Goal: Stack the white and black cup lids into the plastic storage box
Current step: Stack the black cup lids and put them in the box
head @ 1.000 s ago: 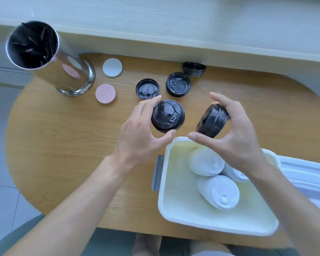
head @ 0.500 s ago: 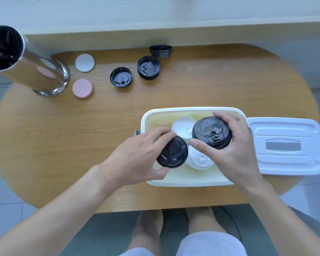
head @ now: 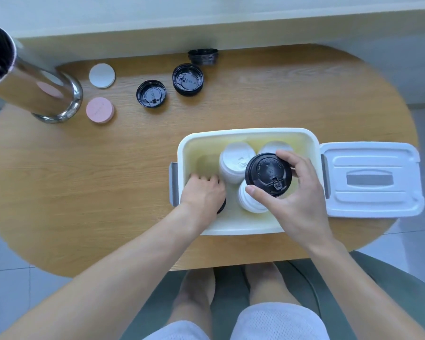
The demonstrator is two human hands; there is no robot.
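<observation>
The white plastic storage box point(head: 182, 153) stands on the table in front of me, open. Inside it stand stacks of white lids point(head: 234, 165), one more at the front point(head: 249, 203) and one at the back right point(head: 271, 147). My right hand point(head: 295, 200) grips a stack of black lids point(head: 268, 174) above the white stacks. My left hand point(head: 203, 192) is down in the box's left front corner, holding a black lid stack point(head: 221, 206) of which only an edge shows. Three more black lids lie on the far table: point(head: 151, 94), point(head: 188, 79), point(head: 203, 56).
The box's white cover point(head: 372, 180) lies to the right of the box. A tall steel canister point(head: 32, 87) stands at the far left, with a white coaster point(head: 101, 75) and a pink coaster point(head: 100, 109) beside it. My knees show under the table's near edge.
Both hands carried black lid stacks from over the table into the box. The left hand has gone down into the left front corner; the right holds its stack over the white lids.
</observation>
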